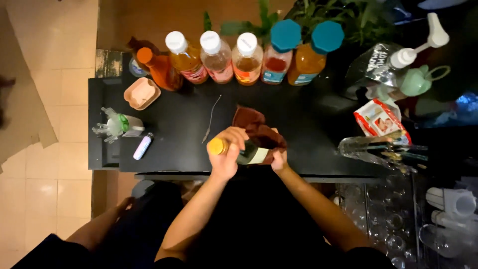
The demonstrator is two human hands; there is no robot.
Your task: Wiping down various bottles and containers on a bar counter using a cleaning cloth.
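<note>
Over the black bench (179, 124) edge, the left hand (225, 152) has its fingers clamped round the neck of a dark bottle (249, 154) with a yellow cap (pale label showing). Its body lies in a brown cloth (259, 129) gripped by the right hand (279, 160). Tilted sideways, it could slip through the cloth and drop.

Bottle (246, 153), perhaps cloth-wrapped, in hands.

A red-and-white carton (381, 119) lies at right; bright labels (243, 75) wrap the back-row bottles.
</note>
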